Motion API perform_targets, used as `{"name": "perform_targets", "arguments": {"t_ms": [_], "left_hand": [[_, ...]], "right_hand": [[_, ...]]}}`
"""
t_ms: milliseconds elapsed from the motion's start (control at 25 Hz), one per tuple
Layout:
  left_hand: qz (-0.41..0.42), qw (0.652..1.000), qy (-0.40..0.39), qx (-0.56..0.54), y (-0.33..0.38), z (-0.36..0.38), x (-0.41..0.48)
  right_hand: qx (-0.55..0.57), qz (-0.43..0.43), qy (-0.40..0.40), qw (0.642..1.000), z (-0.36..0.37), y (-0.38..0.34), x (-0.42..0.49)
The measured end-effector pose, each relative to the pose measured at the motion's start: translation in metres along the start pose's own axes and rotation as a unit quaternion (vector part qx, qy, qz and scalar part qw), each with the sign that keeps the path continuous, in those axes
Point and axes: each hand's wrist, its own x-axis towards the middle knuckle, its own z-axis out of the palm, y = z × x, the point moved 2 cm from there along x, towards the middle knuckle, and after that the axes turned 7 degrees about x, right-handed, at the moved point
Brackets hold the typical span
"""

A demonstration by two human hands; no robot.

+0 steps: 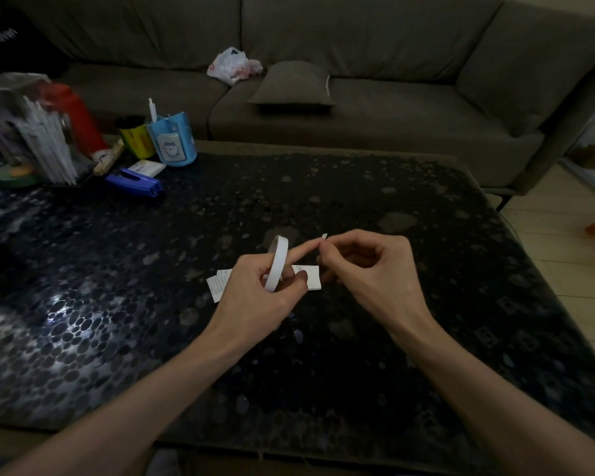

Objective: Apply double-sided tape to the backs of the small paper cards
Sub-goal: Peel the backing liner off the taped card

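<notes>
My left hand [255, 293] grips a white roll of double-sided tape [277, 262], held on edge above the dark table, index finger stretched toward the right. My right hand [368, 266] pinches a tiny white piece of tape [324, 237] between thumb and forefinger, right at the left fingertip. Two small paper cards lie on the table under the hands: one with writing [218, 285] at the left, partly covered by my left hand, and a blank-looking one [311, 275] between the hands.
The black pebble-patterned table [426, 304] has clutter at its far left: a blue stapler [134, 183], a blue pen cup [174, 139], a yellow-black can [134, 137], a clear holder of papers [35, 132]. A brown sofa [358, 97] stands behind.
</notes>
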Motion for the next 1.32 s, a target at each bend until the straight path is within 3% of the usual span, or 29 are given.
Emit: {"name": "perform_targets", "arguments": {"t_ms": [1320], "left_hand": [[0.008, 0.999, 0.0, -0.032, 0.007, -0.001, 0.0]], "right_hand": [[0.015, -0.004, 0.006, 1.0, -0.002, -0.005, 0.0]]}}
